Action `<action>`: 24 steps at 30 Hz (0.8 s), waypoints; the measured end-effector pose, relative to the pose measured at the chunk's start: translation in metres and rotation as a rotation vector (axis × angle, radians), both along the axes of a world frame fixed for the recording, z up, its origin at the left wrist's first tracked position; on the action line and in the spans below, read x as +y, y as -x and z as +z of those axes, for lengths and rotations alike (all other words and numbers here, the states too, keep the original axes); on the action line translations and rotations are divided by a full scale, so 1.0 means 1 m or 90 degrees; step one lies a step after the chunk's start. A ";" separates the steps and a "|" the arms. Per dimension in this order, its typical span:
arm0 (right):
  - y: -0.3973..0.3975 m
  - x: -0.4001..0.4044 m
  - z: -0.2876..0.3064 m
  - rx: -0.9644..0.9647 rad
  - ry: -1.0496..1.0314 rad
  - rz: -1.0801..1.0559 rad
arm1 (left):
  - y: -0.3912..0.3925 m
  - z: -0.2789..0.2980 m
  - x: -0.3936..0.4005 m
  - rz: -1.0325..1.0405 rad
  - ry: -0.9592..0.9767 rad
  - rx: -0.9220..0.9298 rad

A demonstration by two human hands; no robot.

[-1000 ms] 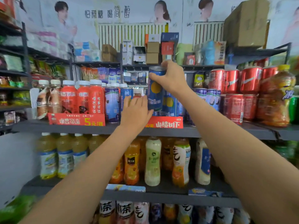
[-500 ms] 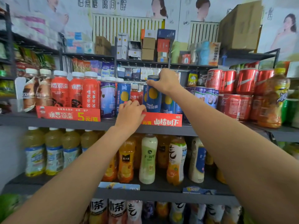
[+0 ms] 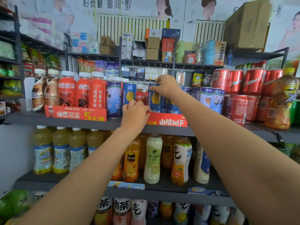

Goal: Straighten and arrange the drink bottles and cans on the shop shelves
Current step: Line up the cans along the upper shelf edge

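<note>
Right hand: your right hand (image 3: pixel 165 86) grips the top of a blue can (image 3: pixel 153 99) with a yellow fruit on its label, fingers curled over the rim, thumb on the near side.
Blue can: upright on the upper shelf (image 3: pixel 65 121), its base hidden behind the red price strip (image 3: pixel 167 121), with more cans of the same kind just behind and to its right.
Left hand: your left hand (image 3: pixel 135 113) is curled at the shelf edge, knuckles toward the camera, fingertips at the top of the red price strip; whether it pinches the strip or only rests there you cannot tell from this angle.
Neighbours to the left: a second blue can (image 3: pixel 129 96) stands beside a small red-labelled bottle (image 3: pixel 140 97) (partly hidden by your hands), then a tall pale can (image 3: pixel 113 99) and three orange-red bottles (image 3: pixel 82 91) with white caps.
Neighbours to the right: red cola cans (image 3: pixel 235 95) stacked in two tiers, and a large amber bottle (image 3: pixel 283 101) with a yellow cap.
Lower shelf: yellow juice bottles (image 3: pixel 60 150) at left, an orange bottle (image 3: pixel 131 159) and a pale green bottle (image 3: pixel 152 158) between your forearms.
</note>
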State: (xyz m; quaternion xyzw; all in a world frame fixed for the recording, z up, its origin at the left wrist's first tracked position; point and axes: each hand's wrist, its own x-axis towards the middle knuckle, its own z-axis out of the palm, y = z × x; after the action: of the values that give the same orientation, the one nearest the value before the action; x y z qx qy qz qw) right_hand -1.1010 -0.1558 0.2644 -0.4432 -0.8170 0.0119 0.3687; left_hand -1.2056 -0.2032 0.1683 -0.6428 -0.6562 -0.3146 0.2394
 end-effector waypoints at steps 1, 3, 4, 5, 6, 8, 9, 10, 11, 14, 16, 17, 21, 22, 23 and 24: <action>-0.001 0.000 0.001 -0.007 0.006 0.006 | 0.000 -0.001 0.000 0.000 0.001 -0.009; -0.003 -0.001 0.004 -0.039 0.026 0.018 | 0.001 -0.001 0.001 0.001 -0.002 -0.016; -0.004 -0.001 0.004 -0.053 0.033 0.022 | 0.001 -0.002 0.002 0.001 -0.005 -0.018; -0.004 -0.001 0.005 -0.061 0.038 0.023 | 0.002 -0.002 0.002 0.001 -0.007 -0.019; -0.004 0.000 0.005 -0.060 0.035 0.021 | 0.002 -0.002 0.003 0.001 -0.009 -0.017; -0.003 0.003 0.004 -0.059 0.019 0.008 | 0.002 -0.002 0.004 0.001 -0.012 -0.012; -0.002 0.005 0.002 -0.059 0.010 -0.004 | 0.002 -0.002 0.004 0.000 -0.013 -0.011; -0.001 0.008 0.001 -0.060 0.002 -0.014 | 0.003 -0.001 0.004 -0.001 -0.016 -0.011; 0.000 0.012 0.000 -0.064 -0.007 -0.022 | 0.003 0.000 0.005 -0.002 -0.019 -0.011; 0.002 0.018 -0.001 -0.104 -0.040 -0.037 | 0.002 0.002 0.009 -0.001 -0.015 -0.006; -0.001 0.019 0.003 -0.148 -0.058 -0.052 | 0.001 0.004 0.012 0.001 -0.007 -0.008; -0.004 0.018 0.007 -0.158 -0.083 -0.064 | 0.000 0.006 0.014 0.003 -0.002 -0.013; -0.032 0.025 0.028 -0.133 -0.149 -0.118 | -0.004 0.014 0.022 0.010 -0.029 -0.091; -0.040 0.028 0.030 -0.159 -0.126 -0.125 | -0.007 0.017 0.024 0.008 -0.044 -0.131; -0.047 0.030 0.029 -0.201 -0.092 -0.129 | -0.010 0.020 0.026 0.009 -0.049 -0.166; -0.053 0.032 0.027 -0.242 -0.054 -0.127 | -0.013 0.023 0.029 0.017 -0.036 -0.188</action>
State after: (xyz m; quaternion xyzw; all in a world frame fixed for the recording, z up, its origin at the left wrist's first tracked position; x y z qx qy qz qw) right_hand -1.0484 -0.1242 0.2911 -0.5004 -0.8236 -0.1429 0.2256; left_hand -1.1922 -0.1743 0.1910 -0.5736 -0.6839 -0.4206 0.1622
